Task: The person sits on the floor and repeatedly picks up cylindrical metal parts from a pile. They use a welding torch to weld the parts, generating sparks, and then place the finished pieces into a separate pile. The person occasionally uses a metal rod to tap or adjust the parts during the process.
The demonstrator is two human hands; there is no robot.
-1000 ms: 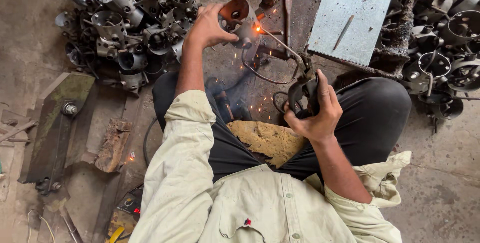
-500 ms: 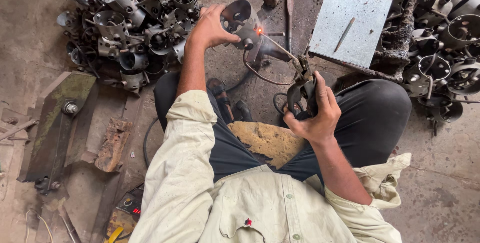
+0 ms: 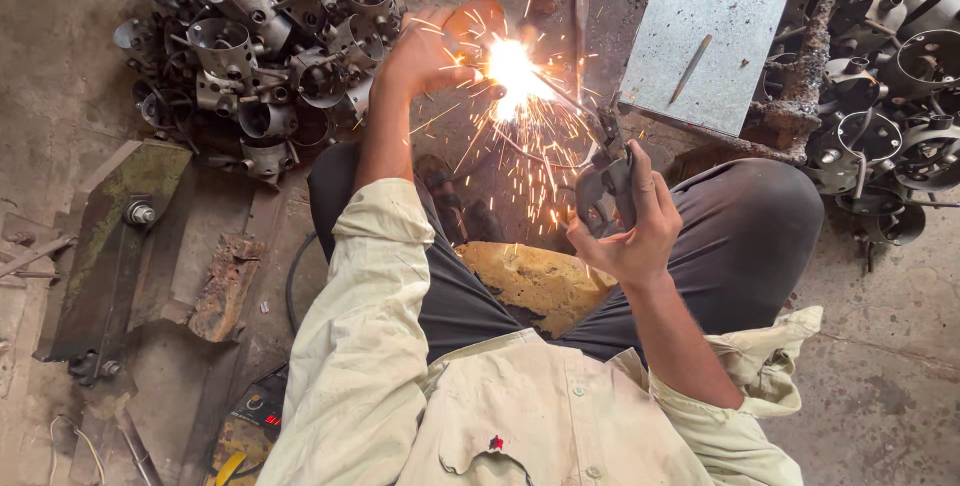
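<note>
While the arc burns, I read this as the welding step itself, mid-bead. Going from the biggest things down: 2 heaps of grey metal cup-shaped parts flank me on the floor, the left heap (image 3: 260, 56) and the right heap (image 3: 890, 96), well apart from each other. Between them, ahead of my right knee, lies a square steel plate (image 3: 700, 46) with 1 thin rod (image 3: 690, 68) resting on it.

My right hand (image 3: 630, 231) has its fingers wrapped around the electrode holder (image 3: 605, 181), whose rod reaches up-left into the flash. My left hand (image 3: 425, 51) pinches a small round metal part (image 3: 470, 26), held off the floor just left of the white arc (image 3: 512, 68); sparks shower down toward my shoes.

Next, I judge, calls for steady hands: keep the rod tip at the seam, then lift it cleanly away before turning the part.
</note>
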